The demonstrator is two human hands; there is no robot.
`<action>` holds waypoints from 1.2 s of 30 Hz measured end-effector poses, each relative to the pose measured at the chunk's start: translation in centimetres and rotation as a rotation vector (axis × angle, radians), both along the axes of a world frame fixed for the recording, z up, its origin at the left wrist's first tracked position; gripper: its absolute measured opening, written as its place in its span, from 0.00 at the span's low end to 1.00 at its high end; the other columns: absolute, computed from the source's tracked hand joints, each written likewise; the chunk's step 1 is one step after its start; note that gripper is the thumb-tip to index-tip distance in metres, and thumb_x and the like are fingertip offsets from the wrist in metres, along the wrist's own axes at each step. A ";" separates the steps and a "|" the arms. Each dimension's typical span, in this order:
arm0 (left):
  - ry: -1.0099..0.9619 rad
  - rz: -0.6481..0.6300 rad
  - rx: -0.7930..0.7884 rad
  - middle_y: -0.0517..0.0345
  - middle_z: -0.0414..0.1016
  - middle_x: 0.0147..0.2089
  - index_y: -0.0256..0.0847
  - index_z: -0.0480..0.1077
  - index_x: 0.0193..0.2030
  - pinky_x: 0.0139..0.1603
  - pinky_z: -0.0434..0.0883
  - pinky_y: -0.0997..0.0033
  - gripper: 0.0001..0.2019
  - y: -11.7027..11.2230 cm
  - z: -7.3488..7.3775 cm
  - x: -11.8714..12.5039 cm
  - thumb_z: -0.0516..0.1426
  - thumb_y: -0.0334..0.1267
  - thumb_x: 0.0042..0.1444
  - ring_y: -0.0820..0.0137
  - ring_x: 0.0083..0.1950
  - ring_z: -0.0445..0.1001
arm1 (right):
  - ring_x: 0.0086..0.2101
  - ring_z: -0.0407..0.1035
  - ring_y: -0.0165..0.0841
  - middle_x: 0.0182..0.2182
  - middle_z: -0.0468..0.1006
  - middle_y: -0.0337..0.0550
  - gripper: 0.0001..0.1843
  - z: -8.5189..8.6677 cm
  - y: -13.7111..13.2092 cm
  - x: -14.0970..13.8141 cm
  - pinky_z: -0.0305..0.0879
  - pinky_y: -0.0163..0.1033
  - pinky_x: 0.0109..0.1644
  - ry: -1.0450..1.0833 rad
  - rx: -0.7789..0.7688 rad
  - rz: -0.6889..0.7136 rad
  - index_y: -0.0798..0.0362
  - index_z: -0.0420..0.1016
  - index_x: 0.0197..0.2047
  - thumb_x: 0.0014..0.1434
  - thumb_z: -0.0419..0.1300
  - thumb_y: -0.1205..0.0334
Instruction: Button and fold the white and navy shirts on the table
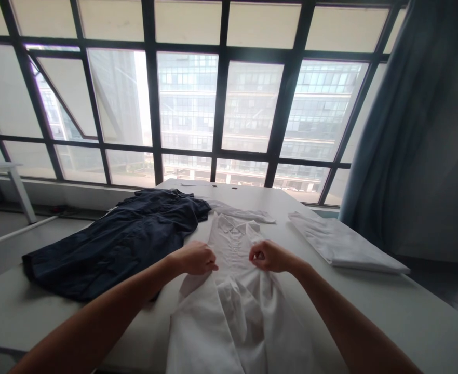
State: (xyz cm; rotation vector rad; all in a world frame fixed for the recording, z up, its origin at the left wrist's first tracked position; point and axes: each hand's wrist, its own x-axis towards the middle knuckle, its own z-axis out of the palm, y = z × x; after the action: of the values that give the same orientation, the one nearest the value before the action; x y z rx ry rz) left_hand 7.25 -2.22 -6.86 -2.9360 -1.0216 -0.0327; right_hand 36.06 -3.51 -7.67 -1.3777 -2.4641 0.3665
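A white button-up shirt (pixel 234 301) lies lengthwise on the white table (pixel 408 306), collar toward the window. My left hand (pixel 196 258) is closed in a pinch on the shirt's left front edge. My right hand (pixel 268 256) is closed the same way on the right front edge. Both hands sit a little below the collar, about a hand's width apart, with the cloth bunched between and below them.
A dark navy garment (pixel 116 244) is spread over the table's left part. A folded white garment (pixel 341 241) rests at the right. A large gridded window (pixel 221 104) fills the back; a blue-grey curtain (pixel 419 130) hangs at the right. Another white table (pixel 3 171) stands far left.
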 end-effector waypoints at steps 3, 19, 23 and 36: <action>0.131 0.164 -0.113 0.55 0.76 0.24 0.41 0.79 0.26 0.29 0.65 0.70 0.11 0.1 1.5 -1.7 0.66 0.47 0.50 0.67 0.27 0.73 | 0.32 0.74 0.36 0.31 0.83 0.45 0.11 0.5 0.7 3.9 0.66 0.36 0.38 -0.067 0.113 -0.203 0.54 0.83 0.34 0.52 0.58 0.66; -0.172 -0.134 -0.193 0.56 0.79 0.39 0.45 0.77 0.47 0.42 0.68 0.73 0.16 0.4 -3.1 1.9 0.67 0.45 0.53 0.66 0.40 0.76 | 0.26 0.66 0.27 0.27 0.77 0.40 0.12 -1.5 -1.8 -3.2 0.64 0.31 0.30 0.053 -0.263 0.211 0.56 0.82 0.38 0.50 0.64 0.62; -0.174 -0.113 -0.199 0.59 0.81 0.37 0.44 0.76 0.42 0.41 0.68 0.74 0.06 0.2 -2.9 2.2 0.62 0.40 0.59 0.67 0.40 0.77 | 0.24 0.61 0.26 0.22 0.72 0.36 0.06 -0.9 -1.1 -3.0 0.59 0.30 0.27 0.106 -0.133 0.156 0.55 0.77 0.28 0.51 0.63 0.61; -0.176 -0.145 -0.198 0.54 0.80 0.37 0.41 0.74 0.36 0.38 0.66 0.71 0.05 0.0 -3.1 2.4 0.62 0.40 0.58 0.65 0.38 0.76 | 0.52 0.71 0.49 0.54 0.73 0.62 0.25 3.0 1.3 14.2 0.67 0.53 0.57 0.824 0.741 -1.023 0.58 0.69 0.56 0.55 0.57 0.59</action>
State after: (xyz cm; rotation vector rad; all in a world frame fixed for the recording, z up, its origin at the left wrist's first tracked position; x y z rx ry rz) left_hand 9.68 -2.17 -9.97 -3.2328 -0.8739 -0.2093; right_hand 50.28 -2.23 -4.68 -1.4769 -0.8868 -0.1921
